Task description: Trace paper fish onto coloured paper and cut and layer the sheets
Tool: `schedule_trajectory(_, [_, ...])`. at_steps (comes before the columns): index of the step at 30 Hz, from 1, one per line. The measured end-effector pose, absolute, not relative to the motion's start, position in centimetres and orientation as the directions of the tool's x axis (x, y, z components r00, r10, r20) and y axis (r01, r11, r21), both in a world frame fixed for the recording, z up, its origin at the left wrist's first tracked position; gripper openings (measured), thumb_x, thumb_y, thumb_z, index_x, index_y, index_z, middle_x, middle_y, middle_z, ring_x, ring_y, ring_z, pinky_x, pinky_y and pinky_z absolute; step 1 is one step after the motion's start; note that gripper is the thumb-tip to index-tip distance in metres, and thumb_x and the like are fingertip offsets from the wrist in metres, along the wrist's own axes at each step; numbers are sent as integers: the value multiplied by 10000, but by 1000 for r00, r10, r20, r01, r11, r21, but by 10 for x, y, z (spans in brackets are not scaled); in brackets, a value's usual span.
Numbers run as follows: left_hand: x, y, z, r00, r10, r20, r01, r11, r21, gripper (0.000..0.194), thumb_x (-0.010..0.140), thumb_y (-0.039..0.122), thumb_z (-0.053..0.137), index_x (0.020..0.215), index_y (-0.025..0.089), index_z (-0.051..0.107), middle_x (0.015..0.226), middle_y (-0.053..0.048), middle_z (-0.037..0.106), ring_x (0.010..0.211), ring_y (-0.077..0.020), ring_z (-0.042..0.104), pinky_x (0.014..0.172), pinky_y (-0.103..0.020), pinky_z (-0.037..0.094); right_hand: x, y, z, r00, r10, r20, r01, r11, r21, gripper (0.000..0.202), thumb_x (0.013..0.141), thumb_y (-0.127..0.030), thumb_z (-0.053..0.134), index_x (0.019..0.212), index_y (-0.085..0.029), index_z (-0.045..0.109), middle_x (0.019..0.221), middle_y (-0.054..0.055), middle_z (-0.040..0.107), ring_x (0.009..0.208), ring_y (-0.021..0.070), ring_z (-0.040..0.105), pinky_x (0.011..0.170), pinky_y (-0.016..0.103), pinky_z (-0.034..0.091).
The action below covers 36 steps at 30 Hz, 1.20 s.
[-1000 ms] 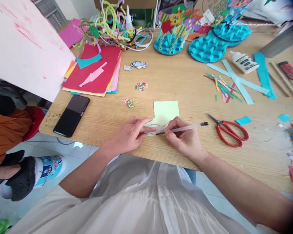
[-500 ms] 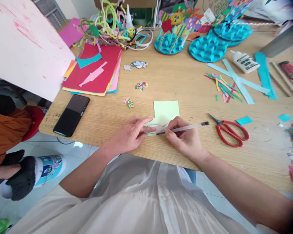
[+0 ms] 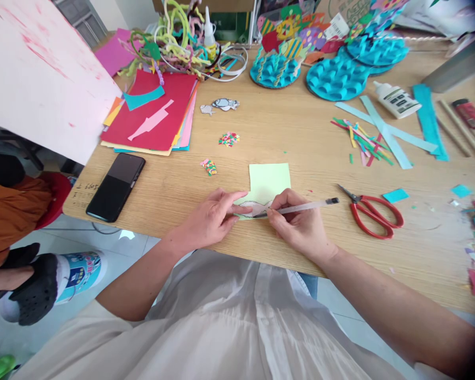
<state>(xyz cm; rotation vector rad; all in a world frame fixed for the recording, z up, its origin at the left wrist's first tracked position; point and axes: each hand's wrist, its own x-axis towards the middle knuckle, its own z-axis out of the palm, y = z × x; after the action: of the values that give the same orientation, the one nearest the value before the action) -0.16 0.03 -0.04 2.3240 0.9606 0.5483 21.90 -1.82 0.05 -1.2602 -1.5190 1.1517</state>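
On the table near me lies a piece of light green paper [image 3: 269,178], with a white fish-shaped paper cutout [image 3: 257,208] flat on its lower part. My left hand [image 3: 214,217] presses the cutout down with outstretched fingers, its left end partly covered. A slim pen with a clear barrel [image 3: 309,206] is pinched in my right hand [image 3: 298,227], its tip at the cutout's lower edge. Red-handled scissors [image 3: 374,215] lie to the right of that hand. Two small piles of coloured paper bits [image 3: 229,139] are beyond my left hand.
A phone [image 3: 116,187] and stacked coloured paper [image 3: 158,116] are at left. Small fish cutouts [image 3: 225,104] lie farther back. Blue decorated bases [image 3: 275,71], a glue bottle [image 3: 397,100] and paper strips [image 3: 366,142] occupy the back right. A person's foot in a black clog [image 3: 35,287] shows at lower left.
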Motion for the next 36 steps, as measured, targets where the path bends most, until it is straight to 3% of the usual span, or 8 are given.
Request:
schedule_trajectory(9, [-2,0,0,661,735,152,514,-590,623,523,912,93,503,1398,197,344,1109,-29,736,1051,-238,573,961,-429,434,219,-20,1,-131,991,3,247,35,-968,194,758,-251,667,689,-217,489,557,-32,470,479,99,397,420,242,283])
schedule_trajectory(36, [-2,1,-1,659,735,159,509,-591,625,529,909,91,510,1401,194,346,1097,-32,740,1042,-231,573,956,-424,437,220,-20,2,-108,994,19,256,46,-966,187,742,-233,659,676,-219,484,552,-31,465,477,101,400,416,240,288])
